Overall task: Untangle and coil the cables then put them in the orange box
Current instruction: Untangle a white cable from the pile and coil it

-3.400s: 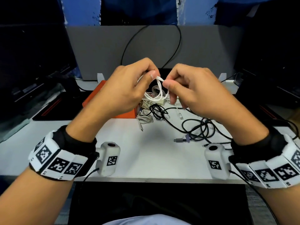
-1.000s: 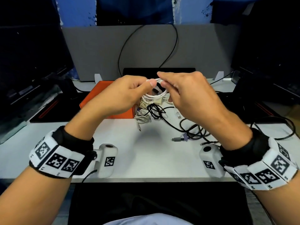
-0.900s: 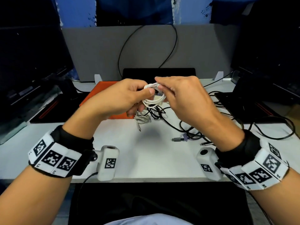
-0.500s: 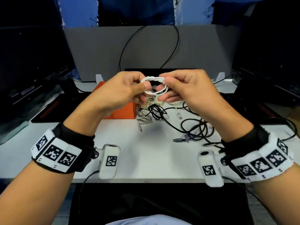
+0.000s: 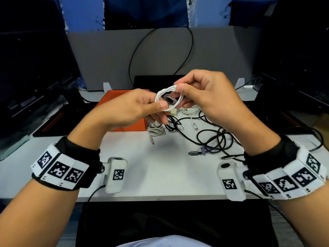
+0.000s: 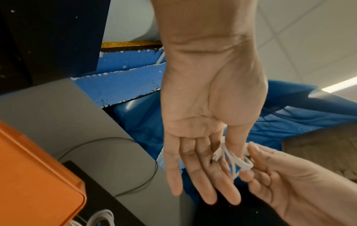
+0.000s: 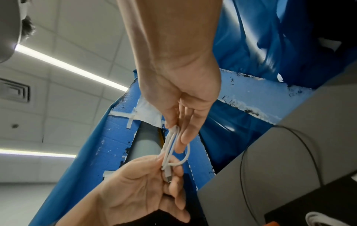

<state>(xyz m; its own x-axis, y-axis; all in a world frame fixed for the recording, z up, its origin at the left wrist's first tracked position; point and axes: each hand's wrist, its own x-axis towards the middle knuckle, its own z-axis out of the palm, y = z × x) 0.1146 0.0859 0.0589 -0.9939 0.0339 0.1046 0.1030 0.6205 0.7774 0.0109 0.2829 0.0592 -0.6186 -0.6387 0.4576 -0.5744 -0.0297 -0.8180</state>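
On the white counter (image 5: pixel 160 168) the orange box (image 5: pixel 124 97) sits behind the left hand, beside a tangle of black cables (image 5: pixel 211 139) and loose white ones (image 5: pixel 156 131) not yet sorted. Since half a second ago, the left hand (image 5: pixel 131 109) has dropped to pinch the bottom of the white cable (image 5: pixel 160 94), now a small, nearly finished coil raised above the pile. The right hand (image 5: pixel 204 97) pinches its top, so the ring stands upright, its long axis tilting up to the right, the plug (image 5: pixel 173 112) hanging down.
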